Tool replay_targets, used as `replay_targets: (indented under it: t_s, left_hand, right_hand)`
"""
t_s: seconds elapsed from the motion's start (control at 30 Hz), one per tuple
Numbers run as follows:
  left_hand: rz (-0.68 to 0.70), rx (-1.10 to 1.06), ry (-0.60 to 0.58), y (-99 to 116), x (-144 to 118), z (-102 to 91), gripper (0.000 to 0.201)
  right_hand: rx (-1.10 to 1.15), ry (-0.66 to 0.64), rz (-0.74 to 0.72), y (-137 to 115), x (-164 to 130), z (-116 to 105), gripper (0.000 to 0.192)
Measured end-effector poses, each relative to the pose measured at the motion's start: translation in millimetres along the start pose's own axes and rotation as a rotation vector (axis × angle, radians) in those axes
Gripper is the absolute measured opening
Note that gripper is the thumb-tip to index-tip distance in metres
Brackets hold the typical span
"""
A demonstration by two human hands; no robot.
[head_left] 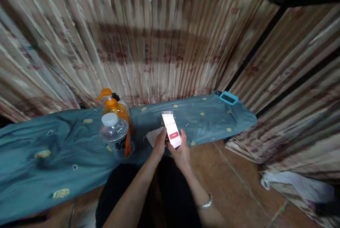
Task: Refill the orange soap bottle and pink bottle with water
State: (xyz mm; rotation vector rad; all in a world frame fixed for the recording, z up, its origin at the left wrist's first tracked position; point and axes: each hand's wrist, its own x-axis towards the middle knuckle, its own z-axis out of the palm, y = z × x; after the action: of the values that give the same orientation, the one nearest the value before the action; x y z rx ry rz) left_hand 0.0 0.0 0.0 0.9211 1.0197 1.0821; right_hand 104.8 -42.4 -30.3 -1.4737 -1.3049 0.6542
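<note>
A smartphone (172, 128) with a lit white screen and a red button is held between both hands, above the front edge of the cloth-covered surface. My left hand (159, 143) is closed along its left side. My right hand (182, 153) grips it from below and the right, fingers partly hidden behind it. A silvery bracelet (205, 202) circles my right wrist. Just left of the phone, a whitish folded sheet (153, 136), perhaps paper or cloth, lies on the surface, partly behind my left hand.
A clear jar with a white lid (109, 119) stands before an orange pump bottle (122, 111) on the teal patterned cloth (87, 146). A blue-framed device (228, 98) lies at the far right end. Striped curtains (148, 43) hang behind; a white bag (300, 185) rests at lower right.
</note>
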Motion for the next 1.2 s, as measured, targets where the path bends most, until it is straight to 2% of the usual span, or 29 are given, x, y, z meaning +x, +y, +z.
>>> replay_targets:
  t_s: [0.13,0.23,0.4,0.6,0.87,1.2]
  left_hand:
    - [0.117,0.121,-0.042,-2,0,1.7,0.066]
    - [0.220,0.231,0.001,-3,-1,-1.5,0.049]
    - [0.212,0.220,0.000,3,-3,-5.3,0.032]
    - [0.191,0.214,-0.041,11,-6,-2.4,0.035]
    - [0.173,0.215,-0.041,14,-10,1.4,0.044]
    - [0.182,0.321,-0.074,5,-10,4.3,0.034]
  right_hand:
    - [-0.012,0.010,0.027,10,-1,-19,0.083]
    - [-0.069,0.061,0.065,22,5,-38,0.079]
    - [-0.241,0.126,0.134,51,32,-72,0.073]
    - [-0.469,0.176,0.166,83,71,-108,0.065]
    - [-0.682,0.208,0.155,111,109,-141,0.057]
    - [-0.862,0.245,0.213,134,156,-175,0.054]
